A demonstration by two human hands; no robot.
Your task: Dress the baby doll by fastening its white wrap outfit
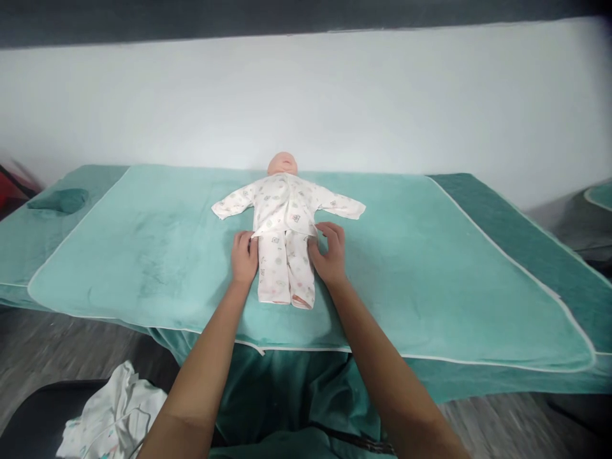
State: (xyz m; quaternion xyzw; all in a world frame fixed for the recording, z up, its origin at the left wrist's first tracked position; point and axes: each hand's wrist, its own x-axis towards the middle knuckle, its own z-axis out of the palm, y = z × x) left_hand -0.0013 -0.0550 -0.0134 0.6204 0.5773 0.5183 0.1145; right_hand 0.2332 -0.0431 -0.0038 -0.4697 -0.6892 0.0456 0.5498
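Observation:
A baby doll [282, 163] lies on its back on a light green mat, head toward the wall. It wears a white printed baby shirt [287, 203] with both sleeves spread outward. Matching baby pants [273, 271] cover its legs, and the shirt's hem overlaps their waist. At the hem's left corner, my left hand [245, 257] is closed with the fingers curled on the cloth. My right hand [331, 252] is bent around the hem's right corner, thumb against the side of the pants and fingertips at the shirt edge. The exact pinch of the fingers is partly hidden.
The green mat [430, 268] with white piping covers a bed or table against a white wall [306, 102]. A crumpled white printed cloth [117, 414] lies on a black chair [38, 414] at lower left. A dark green folded piece [60, 200] rests at far left.

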